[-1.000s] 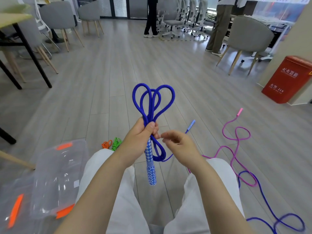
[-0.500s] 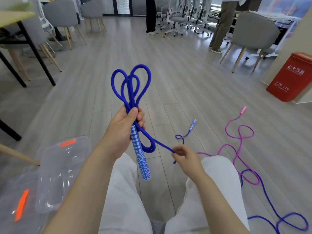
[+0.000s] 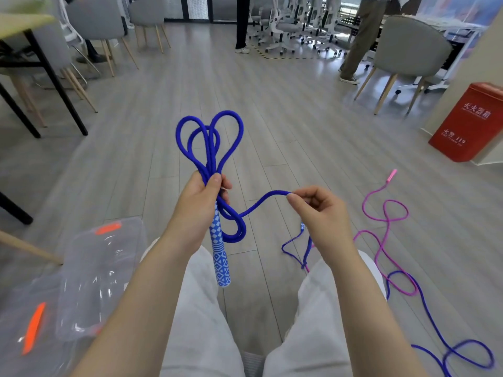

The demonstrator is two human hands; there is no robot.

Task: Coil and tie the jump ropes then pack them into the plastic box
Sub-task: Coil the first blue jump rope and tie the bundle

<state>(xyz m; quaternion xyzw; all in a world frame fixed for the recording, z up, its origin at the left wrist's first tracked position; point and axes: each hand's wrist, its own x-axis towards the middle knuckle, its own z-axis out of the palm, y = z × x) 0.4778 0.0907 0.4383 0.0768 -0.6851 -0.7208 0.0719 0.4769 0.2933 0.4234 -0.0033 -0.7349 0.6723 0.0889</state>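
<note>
My left hand (image 3: 200, 202) grips a bundle of blue jump rope (image 3: 209, 142), its loops fanning upward and a lower loop hanging beside the blue-and-white patterned handle (image 3: 220, 257). A free strand runs right to my right hand (image 3: 318, 210), which pinches it between thumb and fingers. Below that hand the rope drops toward the floor with its second patterned handle (image 3: 302, 226) partly hidden. The clear plastic box (image 3: 100, 273) with orange latches lies on the floor at lower left.
A pink-to-purple jump rope (image 3: 386, 235) sprawls on the floor to the right, its pink handle (image 3: 391, 175) far right. A red bin (image 3: 468, 126), grey chairs (image 3: 408, 50), a black-legged table (image 3: 54, 77) and standing persons' legs (image 3: 356, 44) surround the wooden floor.
My right hand rose from near my knee, lifting the free strand up to the right of the bundle. The left hand with the coil shifted right and slightly down.
</note>
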